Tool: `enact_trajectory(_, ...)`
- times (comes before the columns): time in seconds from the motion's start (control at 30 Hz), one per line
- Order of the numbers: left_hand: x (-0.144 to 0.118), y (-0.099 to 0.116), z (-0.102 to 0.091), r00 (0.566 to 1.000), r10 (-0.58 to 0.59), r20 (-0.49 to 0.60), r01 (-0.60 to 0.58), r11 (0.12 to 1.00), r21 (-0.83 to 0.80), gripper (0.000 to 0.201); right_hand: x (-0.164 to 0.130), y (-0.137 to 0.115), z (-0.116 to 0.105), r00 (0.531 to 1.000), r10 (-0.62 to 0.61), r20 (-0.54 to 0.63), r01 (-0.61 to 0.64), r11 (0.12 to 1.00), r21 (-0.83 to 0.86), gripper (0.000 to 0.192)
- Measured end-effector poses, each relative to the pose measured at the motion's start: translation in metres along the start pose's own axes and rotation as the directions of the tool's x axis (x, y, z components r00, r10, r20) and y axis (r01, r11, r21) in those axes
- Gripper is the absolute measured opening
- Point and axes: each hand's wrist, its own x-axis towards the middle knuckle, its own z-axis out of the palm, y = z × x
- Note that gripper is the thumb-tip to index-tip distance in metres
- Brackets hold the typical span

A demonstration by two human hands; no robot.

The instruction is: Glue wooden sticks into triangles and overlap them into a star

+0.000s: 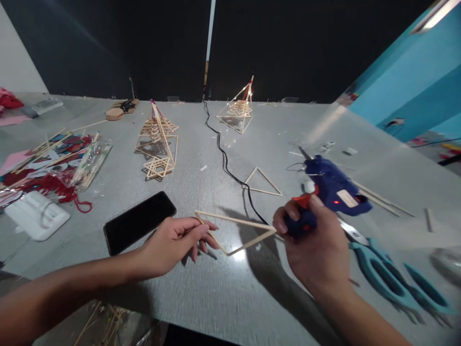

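Note:
My left hand (180, 240) pinches one short side of a triangle made of thin wooden sticks (248, 245), held over the table in front of me. In my right hand (317, 250) is a blue hot glue gun (326, 178) with an orange trigger and a small red light on. Its nozzle points up and away, apart from the sticks. The held triangle's right corner comes close to my right fingers; whether they touch I cannot tell. A second stick triangle (264, 192) lies flat beyond, with the black cord (225, 158) crossing its left corner.
A phone (140, 221) lies beside my left hand. Teal-handled scissors (382, 269) and loose sticks (385, 197) are at right. Two stick tree frames (156, 134), (239, 108) stand further back. Craft scraps, red yarn (59, 185) and a white device (36, 215) cover the left.

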Motion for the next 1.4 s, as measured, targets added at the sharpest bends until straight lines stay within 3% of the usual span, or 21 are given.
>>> enact_trajectory(0.1, 0.001, 0.0, -0.001, 1.0, 0.005, 0.018, -0.005, 0.999, -0.033, 0.048, 0.008, 0.003, -0.004, 1.0, 0.031, -0.002, -0.031, 0.999, 0.027, 0.05)
enact_trajectory(0.2, 0.001, 0.003, -0.002, 0.998, 0.012, 0.067, -0.006, 0.997, -0.082, 0.048, 0.013, 0.014, -0.01, 0.999, 0.003, 0.037, 0.0, 0.997, -0.081, 0.046)
enact_trajectory(0.33, 0.0, 0.007, -0.004, 0.989, 0.04, 0.141, -0.018, 0.988, -0.152, 0.053, 0.012, 0.027, -0.022, 0.974, -0.178, 0.136, 0.216, 0.913, -0.347, 0.044)
enact_trajectory(0.43, -0.003, 0.01, -0.006, 0.982, 0.056, 0.182, -0.025, 0.986, -0.167, 0.05, 0.007, 0.03, -0.031, 0.908, -0.306, 0.287, 0.415, 0.755, -0.508, 0.038)
enact_trajectory(0.6, -0.006, 0.016, -0.006, 0.974, 0.042, 0.222, -0.007, 0.987, -0.159, 0.049, -0.005, 0.03, -0.034, 0.776, -0.473, 0.418, 0.631, 0.593, -0.501, 0.016)
enact_trajectory(0.77, -0.006, 0.021, -0.003, 0.967, 0.008, 0.253, 0.029, 0.99, -0.141, 0.051, -0.016, 0.033, -0.033, 0.792, -0.415, 0.448, 0.611, 0.555, -0.565, 0.016)
enact_trajectory(1.1, -0.005, 0.018, 0.0, 0.954, -0.053, 0.296, 0.096, 0.987, -0.131, 0.059, -0.015, 0.032, -0.036, 0.649, -0.479, 0.591, 0.76, 0.446, -0.473, 0.011)
enact_trajectory(1.4, -0.004, 0.019, 0.001, 0.951, -0.108, 0.29, 0.142, 0.985, -0.1, 0.057, -0.018, 0.027, -0.031, 0.637, -0.48, 0.604, 0.77, 0.434, -0.467, 0.011)
